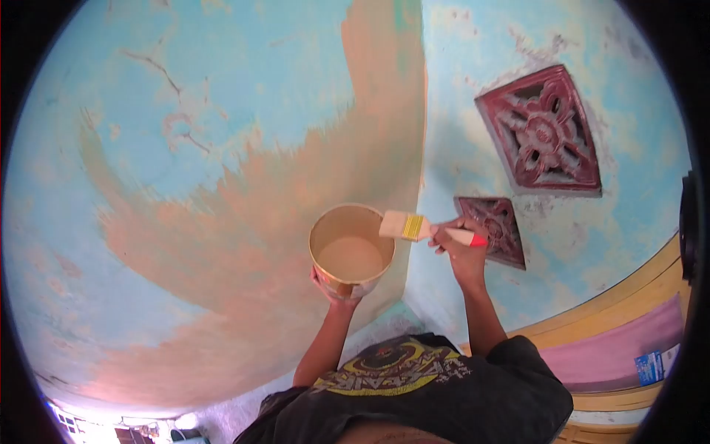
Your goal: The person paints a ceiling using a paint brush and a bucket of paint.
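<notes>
My left hand [336, 290] holds a round paint bucket [351, 285] from below and the side, its open top showing tan paint [350, 258] inside. In my right hand [458, 240] is a paintbrush [413, 226] with a yellow band and a red-tipped handle. Its bristles are coated in tan and lie at the bucket's right rim. Behind them stands a light blue wall [222, 66], partly covered by a broad patch of tan paint [296, 192] with ragged brush edges.
On the adjoining right wall are two dark red patterned vent blocks, a larger one [543, 133] and a smaller one [510, 235]. A yellow-orange ledge with pink cloth [614, 348] and a blue packet [649, 368] lies at the lower right.
</notes>
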### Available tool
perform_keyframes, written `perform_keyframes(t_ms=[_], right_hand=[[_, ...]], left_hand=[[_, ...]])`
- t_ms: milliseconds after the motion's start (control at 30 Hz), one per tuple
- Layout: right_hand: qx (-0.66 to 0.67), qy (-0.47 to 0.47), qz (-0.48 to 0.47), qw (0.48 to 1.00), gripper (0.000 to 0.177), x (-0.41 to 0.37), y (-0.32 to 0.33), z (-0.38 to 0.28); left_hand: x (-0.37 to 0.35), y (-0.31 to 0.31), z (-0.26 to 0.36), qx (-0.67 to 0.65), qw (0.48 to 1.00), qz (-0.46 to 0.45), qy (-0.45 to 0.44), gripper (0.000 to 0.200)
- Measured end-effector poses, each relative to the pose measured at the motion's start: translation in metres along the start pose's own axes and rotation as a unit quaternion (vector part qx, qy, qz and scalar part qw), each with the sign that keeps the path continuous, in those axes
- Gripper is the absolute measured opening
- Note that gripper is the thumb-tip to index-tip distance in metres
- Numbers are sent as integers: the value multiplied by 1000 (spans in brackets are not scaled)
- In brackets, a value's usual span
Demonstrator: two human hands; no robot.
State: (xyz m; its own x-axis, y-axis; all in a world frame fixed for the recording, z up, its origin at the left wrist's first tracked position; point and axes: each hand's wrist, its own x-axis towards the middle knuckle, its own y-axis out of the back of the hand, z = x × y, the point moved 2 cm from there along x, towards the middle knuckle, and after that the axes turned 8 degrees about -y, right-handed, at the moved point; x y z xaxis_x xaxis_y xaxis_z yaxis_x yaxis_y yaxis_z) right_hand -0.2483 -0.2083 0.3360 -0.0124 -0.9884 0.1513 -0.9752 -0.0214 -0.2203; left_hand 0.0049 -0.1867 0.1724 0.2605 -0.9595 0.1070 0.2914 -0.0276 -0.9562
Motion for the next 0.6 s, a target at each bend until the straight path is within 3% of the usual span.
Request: perform_keyframes(t_ms=[133,233,333,433,600], right_hand=[[-10,51,1,999,27,-4,3,1],[49,4,-10,999,30,-4,3,1],[27,24,-9,999,28,-5,4,5],[39,17,-16,999,27,-4,3,4],[52,18,-28,998,17,-4,1,4]], left_hand=[[-2,-5,-3,-20,1000,7,18,83],[-5,-16,-5,-143,988,3,55,83],[-7,-20,-9,-105,992,-12,69,83],[-10,-22,-8,-204,976,-14,74,84],[-5,-18,-9,-22,997,-48,55,87]])
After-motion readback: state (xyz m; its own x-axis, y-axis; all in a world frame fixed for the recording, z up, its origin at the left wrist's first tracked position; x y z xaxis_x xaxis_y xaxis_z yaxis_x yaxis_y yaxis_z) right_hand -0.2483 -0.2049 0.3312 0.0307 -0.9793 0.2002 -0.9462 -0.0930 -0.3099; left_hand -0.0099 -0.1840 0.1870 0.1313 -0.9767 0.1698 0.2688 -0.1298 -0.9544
